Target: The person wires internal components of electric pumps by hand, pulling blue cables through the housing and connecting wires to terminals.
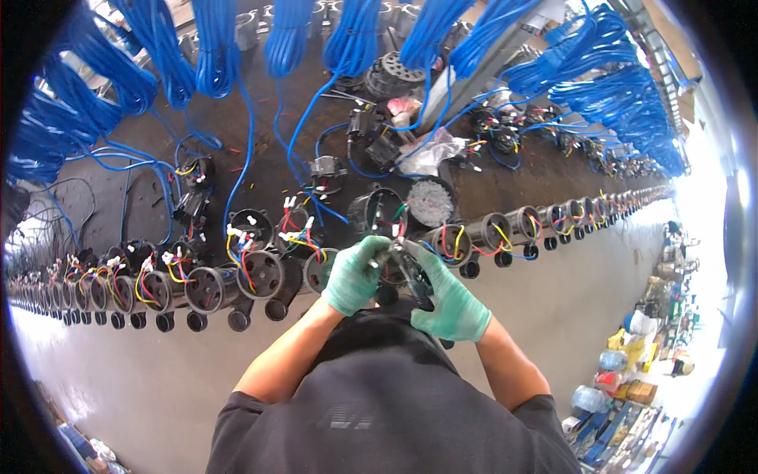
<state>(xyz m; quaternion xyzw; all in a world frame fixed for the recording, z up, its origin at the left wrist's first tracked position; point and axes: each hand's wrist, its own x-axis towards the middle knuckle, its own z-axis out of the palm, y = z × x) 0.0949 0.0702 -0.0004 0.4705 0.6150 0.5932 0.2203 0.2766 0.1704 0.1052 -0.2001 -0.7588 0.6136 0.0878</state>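
Observation:
My left hand (355, 276), in a green glove, is closed at the bench's front edge, its fingertips pinched beside small white-tipped wires. What it pinches is too small to make out. Close on its right, my right hand (455, 304), gloved alike, is wrapped round dark-handled pliers (418, 286), whose head lies between the two hands. Just beyond my fingers stand a black round housing (373, 212) with coloured wires and a round tub (430, 203) filled with small whitish pieces. The part right under my hands is mostly hidden.
A long row of black cylindrical housings (207, 289) with coloured wires lines the bench's front edge on both sides. Coiled blue cables (351, 39) hang across the far side, some running to black wired units (325, 172). A metal post (474, 79) rises beyond a clear plastic bag (433, 154).

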